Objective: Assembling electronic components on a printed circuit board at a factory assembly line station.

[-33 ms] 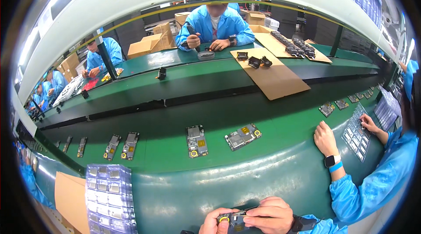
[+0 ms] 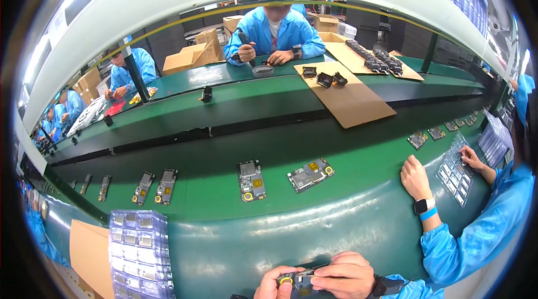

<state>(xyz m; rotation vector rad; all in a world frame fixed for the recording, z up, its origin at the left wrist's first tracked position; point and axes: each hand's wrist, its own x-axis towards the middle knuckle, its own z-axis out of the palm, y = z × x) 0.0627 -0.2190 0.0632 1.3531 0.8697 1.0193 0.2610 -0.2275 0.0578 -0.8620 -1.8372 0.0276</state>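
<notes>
At the near edge of the bench, both my hands are at one dark circuit board (image 2: 306, 289) with a yellow ring at its left end. My left hand (image 2: 273, 283) is closed around that end. The fingers of my right hand (image 2: 348, 275) are pressed together on the board's upper right part; whether they pinch a small part as well is hidden. Beyond my hands, two similar boards, an upright one (image 2: 251, 180) and a slanted one (image 2: 311, 175), lie on the green belt (image 2: 210, 201).
To my left stand a clear blister tray (image 2: 140, 254) of small metal parts and a cardboard sheet (image 2: 89, 257). On the right, a co-worker's hand (image 2: 416, 178) rests near another tray (image 2: 455, 173). Across the belt, a person in blue (image 2: 274, 30) works behind a cardboard sheet (image 2: 353, 100) holding black parts.
</notes>
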